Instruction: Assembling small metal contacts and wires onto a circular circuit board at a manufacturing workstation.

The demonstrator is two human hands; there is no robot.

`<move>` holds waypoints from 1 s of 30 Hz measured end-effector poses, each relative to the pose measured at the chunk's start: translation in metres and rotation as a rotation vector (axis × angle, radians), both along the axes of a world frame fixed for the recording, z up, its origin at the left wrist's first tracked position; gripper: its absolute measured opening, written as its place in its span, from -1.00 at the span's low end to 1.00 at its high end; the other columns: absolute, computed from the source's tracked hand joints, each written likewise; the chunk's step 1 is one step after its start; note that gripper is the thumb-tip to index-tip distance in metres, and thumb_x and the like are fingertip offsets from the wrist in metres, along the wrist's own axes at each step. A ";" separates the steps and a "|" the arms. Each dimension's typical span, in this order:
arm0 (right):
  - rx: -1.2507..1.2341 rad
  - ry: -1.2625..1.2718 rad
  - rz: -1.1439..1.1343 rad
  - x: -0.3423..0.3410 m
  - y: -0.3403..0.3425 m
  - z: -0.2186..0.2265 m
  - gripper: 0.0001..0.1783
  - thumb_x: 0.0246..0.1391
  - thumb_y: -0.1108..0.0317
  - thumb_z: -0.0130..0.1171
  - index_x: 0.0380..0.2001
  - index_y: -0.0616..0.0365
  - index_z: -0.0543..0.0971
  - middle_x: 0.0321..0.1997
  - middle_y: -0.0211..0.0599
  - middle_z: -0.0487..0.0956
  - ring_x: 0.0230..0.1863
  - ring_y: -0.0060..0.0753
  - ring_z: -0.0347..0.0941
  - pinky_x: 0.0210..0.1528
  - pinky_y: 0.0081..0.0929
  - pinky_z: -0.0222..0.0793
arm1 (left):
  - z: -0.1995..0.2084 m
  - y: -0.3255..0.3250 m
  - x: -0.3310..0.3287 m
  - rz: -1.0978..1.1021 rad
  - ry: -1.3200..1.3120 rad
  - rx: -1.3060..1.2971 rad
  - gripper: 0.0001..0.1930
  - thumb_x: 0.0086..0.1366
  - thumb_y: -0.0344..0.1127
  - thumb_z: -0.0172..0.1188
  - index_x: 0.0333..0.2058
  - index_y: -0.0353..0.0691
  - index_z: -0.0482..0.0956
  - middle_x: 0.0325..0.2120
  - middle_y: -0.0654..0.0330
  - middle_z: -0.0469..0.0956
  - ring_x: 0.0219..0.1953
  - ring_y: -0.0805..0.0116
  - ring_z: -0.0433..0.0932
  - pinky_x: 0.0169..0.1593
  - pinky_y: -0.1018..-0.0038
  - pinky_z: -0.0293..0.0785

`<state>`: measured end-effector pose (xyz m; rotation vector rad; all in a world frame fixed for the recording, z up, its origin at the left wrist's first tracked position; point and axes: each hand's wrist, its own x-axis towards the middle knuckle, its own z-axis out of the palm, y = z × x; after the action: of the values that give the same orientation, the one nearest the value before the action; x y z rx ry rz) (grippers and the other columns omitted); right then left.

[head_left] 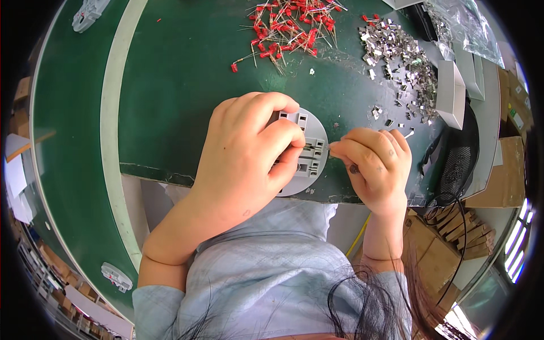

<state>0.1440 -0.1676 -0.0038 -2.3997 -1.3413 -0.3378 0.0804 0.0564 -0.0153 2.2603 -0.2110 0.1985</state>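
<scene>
A round light-grey disc (321,129) with raised blocks and slots lies on the green worktop near its front edge. My left hand (249,141) rests over the disc's left side, its thumb and forefinger pinched at the middle. What they grip there is hidden. A small fixture block with thin metal parts (313,148) shows just beyond those fingertips. By the disc's right edge, my right hand (375,161) is closed in a pinch, its other fingers curled. Something tiny and thin seems to be at its fingertips, too small to name.
A pile of small red parts with wire leads (289,25) lies at the back. Small shiny metal clips (396,56) spread at the back right, beside a white box (450,93) and a black mesh holder (460,158). A pale strip (113,107) borders the left.
</scene>
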 end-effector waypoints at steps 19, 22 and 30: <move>-0.089 0.010 -0.038 -0.005 0.016 0.013 -0.68 -0.26 0.37 0.36 -0.30 -0.03 0.64 -0.28 -0.53 0.56 -0.48 -0.51 0.41 -0.44 -0.45 0.20 | 0.001 0.002 0.003 -0.014 0.002 -0.005 -0.81 -0.03 -0.52 0.37 -0.44 -0.11 0.57 -0.06 0.23 0.53 0.02 0.13 0.49 0.09 0.24 0.36; -0.160 0.044 -0.121 -0.014 0.028 0.022 -0.70 -0.22 0.32 0.37 -0.30 -0.03 0.62 -0.30 -0.54 0.54 -0.45 -0.53 0.45 -0.42 -0.45 0.21 | 0.000 0.000 0.003 -0.013 -0.007 -0.004 -0.81 -0.04 -0.52 0.37 -0.44 -0.11 0.57 -0.06 0.23 0.53 0.02 0.12 0.49 0.09 0.23 0.36; -0.280 0.182 -0.272 -0.034 0.038 0.042 -0.77 -0.14 0.46 0.39 -0.34 0.00 0.62 -0.33 -0.50 0.59 -0.46 -0.39 0.50 -0.42 -0.42 0.28 | 0.002 0.000 0.001 -0.071 -0.038 0.027 -0.81 -0.04 -0.52 0.38 -0.44 -0.13 0.58 -0.06 0.22 0.54 0.02 0.12 0.49 0.10 0.24 0.36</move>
<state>0.1098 -0.1296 0.0381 -2.7741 -1.0415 0.0036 0.0815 0.0563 -0.0132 2.2725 -0.3156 0.2018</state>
